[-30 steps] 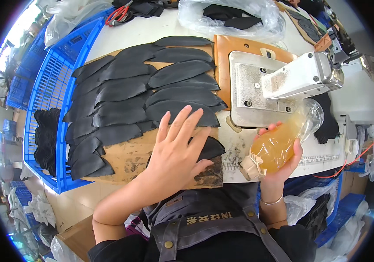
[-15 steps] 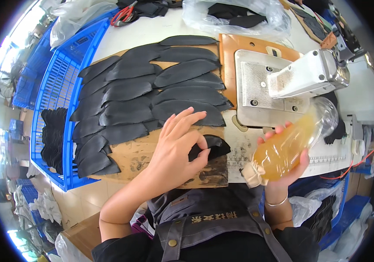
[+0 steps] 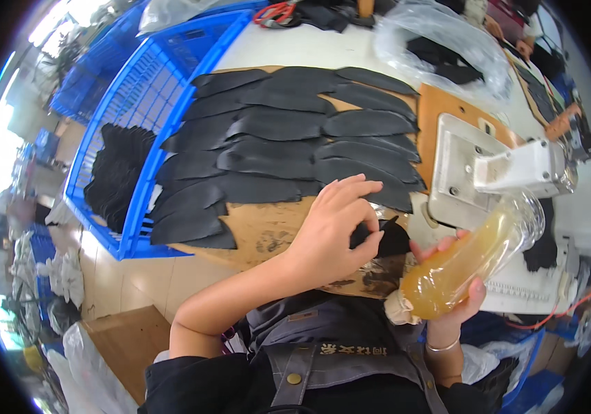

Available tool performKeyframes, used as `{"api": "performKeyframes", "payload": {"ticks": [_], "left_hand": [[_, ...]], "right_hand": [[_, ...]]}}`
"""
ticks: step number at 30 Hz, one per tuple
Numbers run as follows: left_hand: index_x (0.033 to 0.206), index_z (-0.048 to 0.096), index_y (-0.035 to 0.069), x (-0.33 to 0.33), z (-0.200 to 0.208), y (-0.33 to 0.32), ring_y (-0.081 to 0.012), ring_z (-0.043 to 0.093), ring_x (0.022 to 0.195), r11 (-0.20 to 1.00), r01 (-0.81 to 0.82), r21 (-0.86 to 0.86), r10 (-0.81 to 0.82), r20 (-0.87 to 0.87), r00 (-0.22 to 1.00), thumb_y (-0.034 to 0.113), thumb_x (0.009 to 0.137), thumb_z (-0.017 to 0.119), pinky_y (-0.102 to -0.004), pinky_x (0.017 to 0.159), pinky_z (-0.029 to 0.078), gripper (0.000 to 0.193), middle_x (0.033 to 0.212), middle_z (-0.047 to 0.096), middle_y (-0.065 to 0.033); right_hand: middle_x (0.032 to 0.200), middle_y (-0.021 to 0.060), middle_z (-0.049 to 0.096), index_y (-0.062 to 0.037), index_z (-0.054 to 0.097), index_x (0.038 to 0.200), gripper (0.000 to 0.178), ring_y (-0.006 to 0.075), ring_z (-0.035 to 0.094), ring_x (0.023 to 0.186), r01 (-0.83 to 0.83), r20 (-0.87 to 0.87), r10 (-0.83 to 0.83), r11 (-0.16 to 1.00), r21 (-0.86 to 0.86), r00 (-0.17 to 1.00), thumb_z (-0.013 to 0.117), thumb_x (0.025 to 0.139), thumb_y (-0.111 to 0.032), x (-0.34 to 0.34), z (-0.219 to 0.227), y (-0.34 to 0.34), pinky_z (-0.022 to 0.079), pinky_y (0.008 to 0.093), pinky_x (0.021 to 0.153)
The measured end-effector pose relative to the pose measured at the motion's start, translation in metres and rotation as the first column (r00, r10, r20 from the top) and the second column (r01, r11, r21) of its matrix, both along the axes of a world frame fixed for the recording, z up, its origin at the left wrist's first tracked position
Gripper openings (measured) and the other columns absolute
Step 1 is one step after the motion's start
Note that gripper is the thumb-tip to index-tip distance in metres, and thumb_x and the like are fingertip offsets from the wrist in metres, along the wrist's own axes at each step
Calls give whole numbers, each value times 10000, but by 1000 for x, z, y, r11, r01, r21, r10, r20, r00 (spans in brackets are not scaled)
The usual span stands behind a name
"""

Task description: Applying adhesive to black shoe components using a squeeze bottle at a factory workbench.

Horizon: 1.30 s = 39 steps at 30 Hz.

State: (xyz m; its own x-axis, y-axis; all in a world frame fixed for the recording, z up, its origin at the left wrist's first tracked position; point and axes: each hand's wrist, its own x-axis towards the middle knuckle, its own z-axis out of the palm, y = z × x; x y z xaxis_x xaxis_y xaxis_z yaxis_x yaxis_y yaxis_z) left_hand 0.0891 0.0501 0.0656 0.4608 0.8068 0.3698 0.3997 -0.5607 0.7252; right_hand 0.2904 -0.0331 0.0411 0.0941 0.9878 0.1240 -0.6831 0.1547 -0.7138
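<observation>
Here, the right hand (image 3: 455, 319) grips one bottle (image 3: 455, 270).

A short row of gold characters (image 3: 354, 350) runs across the dark apron (image 3: 364, 366) (upside down, it seems, from this viewpoint). The ruler strip (image 3: 518, 290) on the white table (image 3: 309, 45) carries fine marks, its numbers too small to read; any lettering on the apron's small brown patch (image 3: 302, 316) is equally unclear.
</observation>
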Motion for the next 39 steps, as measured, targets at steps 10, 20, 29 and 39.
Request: {"api": "performKeyframes", "payload": {"ticks": [10, 20, 29, 39], "left_hand": [[784, 515, 39, -110, 58, -5, -249, 469, 1165, 828, -536, 164, 461, 343, 818, -25, 767, 596, -360, 1004, 294, 105, 1232, 510, -183], [791, 626, 5, -110, 84, 135, -218, 537, 1043, 820, -572, -18, 549, 309, 777, 161, 792, 657, -305, 925, 368, 159, 1133, 591, -169], [687, 629, 53, -9, 50, 221, -313, 553, 1005, 693, -439, 572, 439, 148, 886, 145, 682, 678, -389, 900, 399, 104, 1017, 619, -169], [687, 634, 67, 87, -17, 197, -295, 462, 1120, 873, -182, 452, 286, -172, 943, 139, 670, 672, -410, 946, 328, 83, 1126, 569, -120]], "right_hand": [[1046, 138, 508, -62, 337, 1277, 666, 293, 566, 956, 13, -65, -17, 998, -64, 998, 549, 776, -447, 10, -11, 6, 381, 508, 975], [1055, 146, 526, -64, 353, 1269, 666, 305, 577, 969, -8, -121, 1, 998, -62, 993, 588, 755, -415, 13, -14, 5, 386, 532, 968], [1057, 145, 530, -59, 358, 1268, 665, 312, 573, 980, -39, -158, 28, 997, -66, 987, 602, 735, -372, 14, -11, 6, 387, 511, 979], [1039, 170, 526, -64, 355, 1270, 677, 319, 561, 983, -33, -179, 16, 995, -97, 984, 607, 724, -374, 17, -11, 5, 390, 505, 971]]}}
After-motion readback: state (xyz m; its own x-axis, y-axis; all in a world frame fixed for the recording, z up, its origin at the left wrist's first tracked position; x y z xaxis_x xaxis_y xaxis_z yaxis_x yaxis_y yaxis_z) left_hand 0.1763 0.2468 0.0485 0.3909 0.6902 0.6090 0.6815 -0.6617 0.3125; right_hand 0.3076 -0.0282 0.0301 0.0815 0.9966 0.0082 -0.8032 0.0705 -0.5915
